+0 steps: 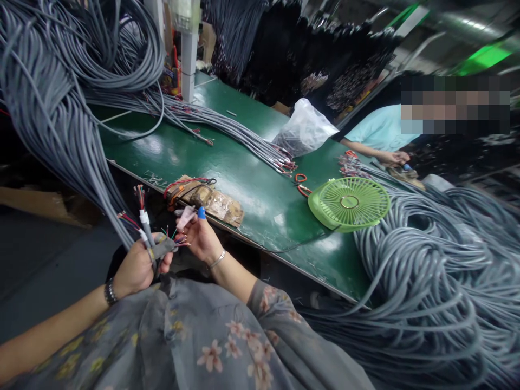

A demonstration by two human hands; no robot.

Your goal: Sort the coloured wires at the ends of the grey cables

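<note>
My left hand (140, 265) is closed round a few grey cables (147, 230) near their ends. Two of the ends point upward, with white sleeves (144, 218) and thin red and dark wires (140, 196) fanning out. Another cable end (164, 247) points right, its thin coloured wires reaching to my right hand (203, 241). The right fingers are curled beside these wires, and a blue cover (201, 213) sits on one fingertip. A pale pinkish piece (187, 216) shows at the fingers; whether it is held or worn I cannot tell.
On the green table (260, 200) lie a taped brown block (219, 203), a green fan (349, 203) and a cable bundle (244, 135). Behind stands a plastic bag (306, 127). Grey cable heaps (426, 271) flank both sides. A co-worker's hand (394, 158) is across the table.
</note>
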